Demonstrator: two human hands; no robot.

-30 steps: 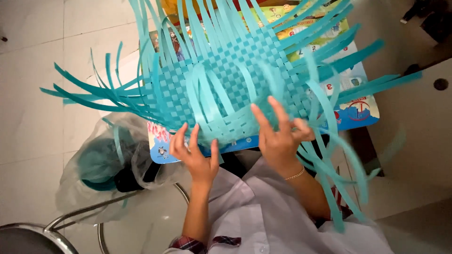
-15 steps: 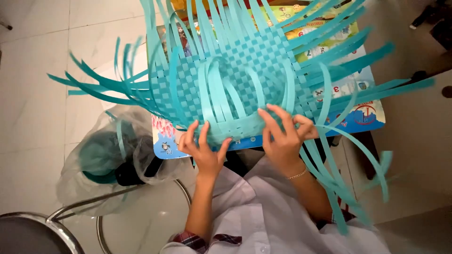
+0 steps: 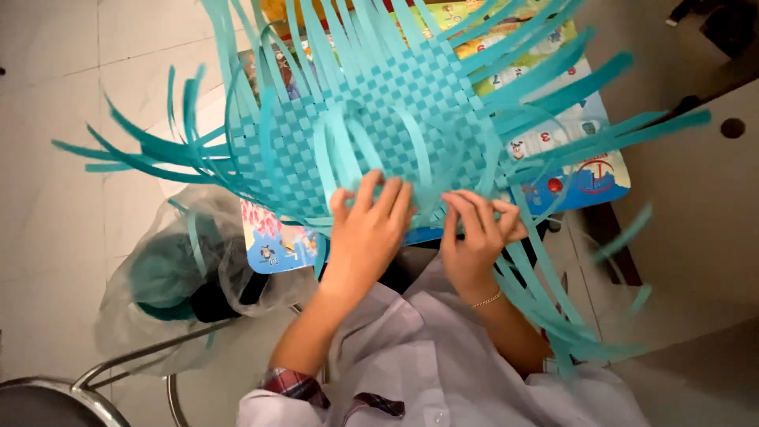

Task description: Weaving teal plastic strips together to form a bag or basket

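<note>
Two hands: on near edge of teal woven mat (image 3: pixel 371 126)
left hand (image 3: pixel 368 229): fingers spread flat, released
right hand (image 3: pixel 474 233): pinching a strip (image 3: pixel 545 269)
under mat: colourful board (image 3: pixel 577 170)

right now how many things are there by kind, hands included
hands: 2, left hand, right hand
teal woven strip mat: 1
colourful picture board: 1
clear plastic bag: 1
metal chair frame: 1
total: 6

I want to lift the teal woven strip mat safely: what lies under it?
Under the teal woven strip mat lies a colourful printed board, its corners showing at right and lower left. Its middle is covered, so anything else beneath cannot be seen.
</note>
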